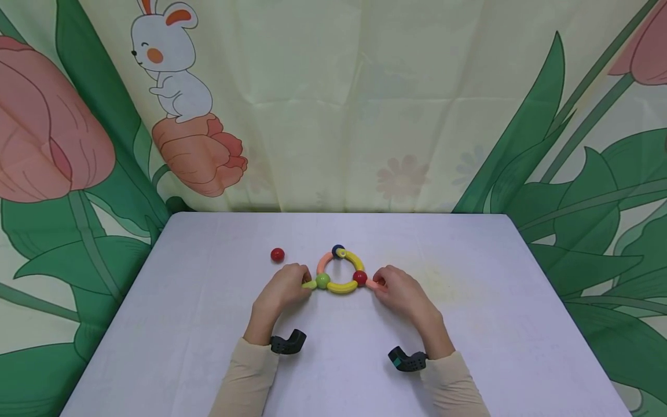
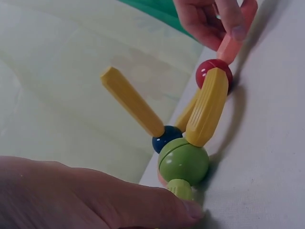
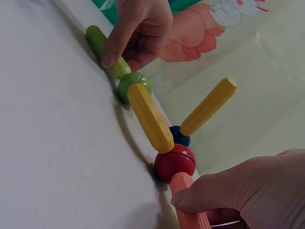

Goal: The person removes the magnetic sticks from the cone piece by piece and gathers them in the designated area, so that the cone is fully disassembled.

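Three balls, a green ball (image 1: 323, 281), a red ball (image 1: 359, 278) and a dark blue ball (image 3: 180, 136), are joined into a ring by curved rods. Two of those are yellow rods (image 1: 342, 287), the other a pink curved rod (image 1: 324, 262). From the blue ball a straight yellow rod (image 2: 131, 101) sticks up. My left hand (image 1: 289, 285) pinches a light green rod (image 3: 107, 50) joined to the green ball. On the opposite side, my right hand (image 1: 401, 291) pinches a pink rod (image 3: 188, 200) attached to the red ball.
A loose red ball (image 1: 278, 255) lies on the white table (image 1: 333, 359), beyond my left hand. Behind the table's far edge hangs a printed curtain (image 1: 323, 104) with a rabbit and flowers. Each wrist wears a black camera mount (image 1: 288, 343).
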